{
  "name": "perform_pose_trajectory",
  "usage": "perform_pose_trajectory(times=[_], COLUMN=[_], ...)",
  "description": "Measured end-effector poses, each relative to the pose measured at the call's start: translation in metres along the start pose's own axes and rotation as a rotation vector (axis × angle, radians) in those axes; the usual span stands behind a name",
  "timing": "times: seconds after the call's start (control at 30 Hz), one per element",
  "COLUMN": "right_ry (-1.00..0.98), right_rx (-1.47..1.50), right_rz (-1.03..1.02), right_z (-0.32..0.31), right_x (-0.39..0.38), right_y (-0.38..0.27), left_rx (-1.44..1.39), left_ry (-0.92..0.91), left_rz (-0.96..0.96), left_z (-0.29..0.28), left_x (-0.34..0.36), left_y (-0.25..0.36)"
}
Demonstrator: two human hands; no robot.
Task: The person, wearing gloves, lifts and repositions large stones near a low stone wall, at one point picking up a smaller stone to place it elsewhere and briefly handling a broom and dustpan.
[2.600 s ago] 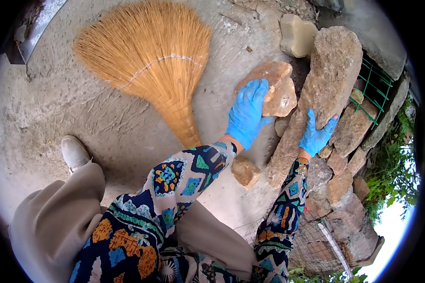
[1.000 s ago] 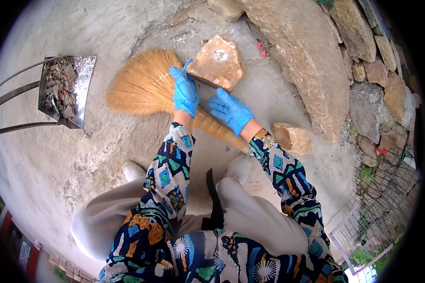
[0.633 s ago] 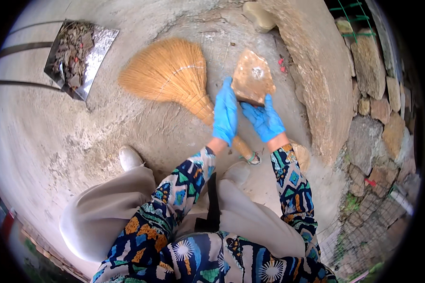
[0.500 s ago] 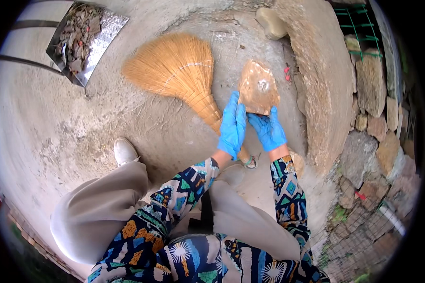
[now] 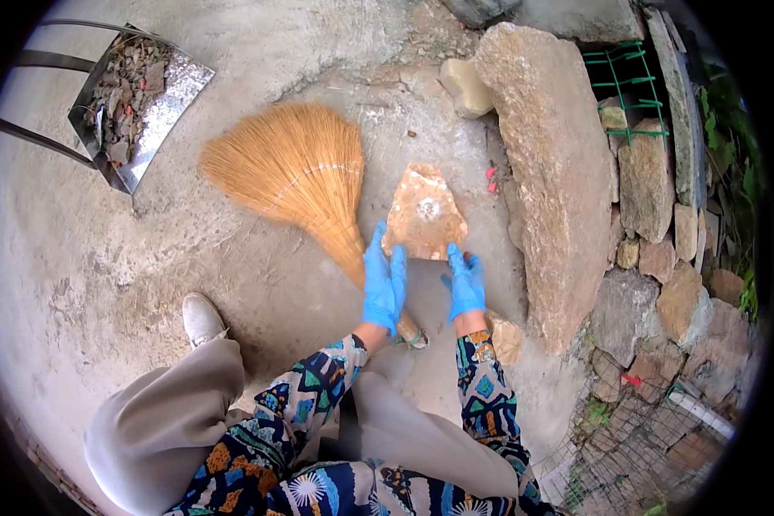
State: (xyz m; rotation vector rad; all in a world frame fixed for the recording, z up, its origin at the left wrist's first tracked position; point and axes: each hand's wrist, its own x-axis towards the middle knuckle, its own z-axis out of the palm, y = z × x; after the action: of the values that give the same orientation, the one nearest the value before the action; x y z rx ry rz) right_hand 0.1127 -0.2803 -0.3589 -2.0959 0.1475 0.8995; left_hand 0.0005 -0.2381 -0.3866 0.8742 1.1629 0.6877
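Note:
A pale brown, roughly five-sided stone [image 5: 426, 211] with a white patch lies between the straw broom and a long rock. My gloved left hand [image 5: 384, 279] is at its lower left corner, fingers stretched out and seeming to touch the edge. My gloved right hand [image 5: 465, 282] is at the lower right corner, fingers apart and partly bent, thumb side against the stone. Whether either bears any weight, I cannot tell. The broom [image 5: 284, 163] lies flat to the left, its handle partly behind my left hand. A smaller stone [image 5: 506, 337] sits beside my right wrist.
A metal dustpan [image 5: 168, 95] full of debris is at upper left. The long rock [image 5: 555, 198] borders a stacked stone wall [image 5: 628, 301] with green wire grid [image 5: 628, 86] and mesh. A yellowish stone [image 5: 464, 86] sits at the top. My left shoe [image 5: 202, 318] is on the concrete.
The stone has been turned and shifted since the earliest frame. My left hand left its top for the lower left corner. In the last half second both hands' hold appears looser.

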Motion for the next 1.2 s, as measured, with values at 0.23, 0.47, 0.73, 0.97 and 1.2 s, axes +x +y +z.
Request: perform_pose_trajectory(times=[0.23,0.47,0.73,0.97,1.2], right_ry=[0.18,0.416,0.156,0.059,0.109], right_rx=[-0.442,-1.038,-1.335,-1.267,-1.313], right_rz=[-0.769,-1.426,-1.455,-1.26,-1.203], right_z=[-0.006,-0.013,0.015,0.041,0.051], right_x=[-0.003,0.037,0.126,0.109,0.1], right_y=[-0.04,-0.187,-0.239,-0.235,-0.235], left_rx=[0.086,0.485,0.932,1.125,1.228], left_ry=[0.12,0.379,0.448,0.276,0.216], left_rz=[0.013,0.612,0.946,0.878,0.841], left_z=[-0.006,-0.072,-0.128,-0.119,-0.116], left_x=[0.008,0.116,0.337,0.356,0.366], left_y=[0.005,0.071,0.097,0.087,0.094])
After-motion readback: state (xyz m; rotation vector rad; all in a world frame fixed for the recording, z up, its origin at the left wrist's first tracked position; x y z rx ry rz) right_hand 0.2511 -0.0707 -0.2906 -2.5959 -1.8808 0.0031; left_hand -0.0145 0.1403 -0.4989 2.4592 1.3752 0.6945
